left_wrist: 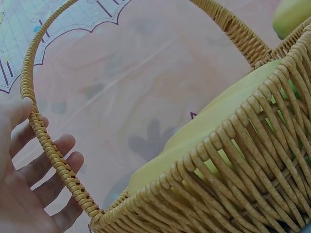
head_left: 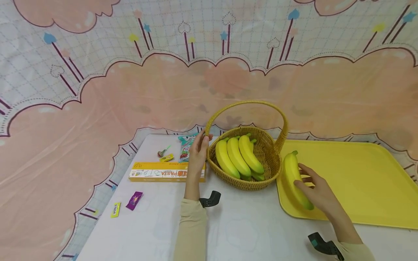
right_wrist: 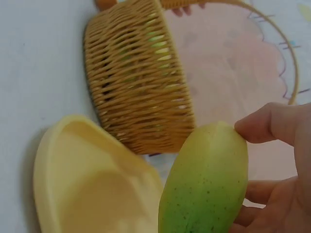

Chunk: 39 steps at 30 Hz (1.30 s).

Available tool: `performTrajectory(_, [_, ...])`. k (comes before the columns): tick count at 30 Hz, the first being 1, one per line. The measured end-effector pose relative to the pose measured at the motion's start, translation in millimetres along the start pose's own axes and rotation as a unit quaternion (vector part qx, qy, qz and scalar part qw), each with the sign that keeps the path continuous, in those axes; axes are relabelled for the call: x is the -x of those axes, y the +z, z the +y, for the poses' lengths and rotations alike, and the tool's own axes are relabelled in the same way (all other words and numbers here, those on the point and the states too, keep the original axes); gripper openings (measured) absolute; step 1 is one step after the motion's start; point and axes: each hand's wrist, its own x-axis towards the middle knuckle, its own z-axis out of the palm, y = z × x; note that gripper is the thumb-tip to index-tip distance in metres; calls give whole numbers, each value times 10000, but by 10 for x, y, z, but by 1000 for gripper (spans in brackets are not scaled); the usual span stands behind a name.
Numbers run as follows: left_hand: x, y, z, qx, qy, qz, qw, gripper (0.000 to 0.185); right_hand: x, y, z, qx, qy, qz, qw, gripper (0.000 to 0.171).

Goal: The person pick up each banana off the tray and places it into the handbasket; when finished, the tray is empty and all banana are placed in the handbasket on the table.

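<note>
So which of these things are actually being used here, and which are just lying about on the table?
In use:
- banana, held by the right hand over the yellow tray
- wicker basket of bananas, its handle touched by the left hand

Lying about:
- pasta box
- green packet
- lollipop
- small sweets

In our right hand (right_wrist: 286,194) we hold 1 smooth banana (right_wrist: 206,182), yellow at the rounded upper end and green with small dark specks lower down; our thumb lies against its upper right edge and our fingers curl beneath it. Just left of the banana is the rounded corner of a pale yellow plastic tray (right_wrist: 73,170) resting on the white tabletop (right_wrist: 34,63). Above them stands a woven tan wicker basket (right_wrist: 138,82), its thin arched handle (right_wrist: 284,53) sweeping right across a pink patterned cloth (right_wrist: 228,73). Fingertips (right_wrist: 184,9) show at the top edge, beside the basket's rim.
</note>
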Motion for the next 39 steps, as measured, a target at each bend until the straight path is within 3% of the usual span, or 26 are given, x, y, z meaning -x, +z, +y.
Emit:
performTrajectory(9, [4, -1, -4, -37, 38, 5, 10000, 43, 105, -56, -171, 1, -623, 223, 9978, 59])
performTrajectory(16, [-2, -6, 4, -40, 54, 26, 10000, 42, 32, -61, -364, -39, -1029, 4, 9947, 53])
performTrajectory(27, [10, -8, -43, 159, -212, 22, 9996, 43, -442, -8, -594, -294, -961, -264, 9946, 53])
performTrajectory(33, [25, 8, -6, 31, -50, 6, 10000, 43, -725, 60, -652, 39, -966, -228, 9951, 53])
performTrajectory(39, [8, 1, -6, 55, 0, 6, 10000, 43, -924, 157, -686, -60, -909, -339, 9953, 51])
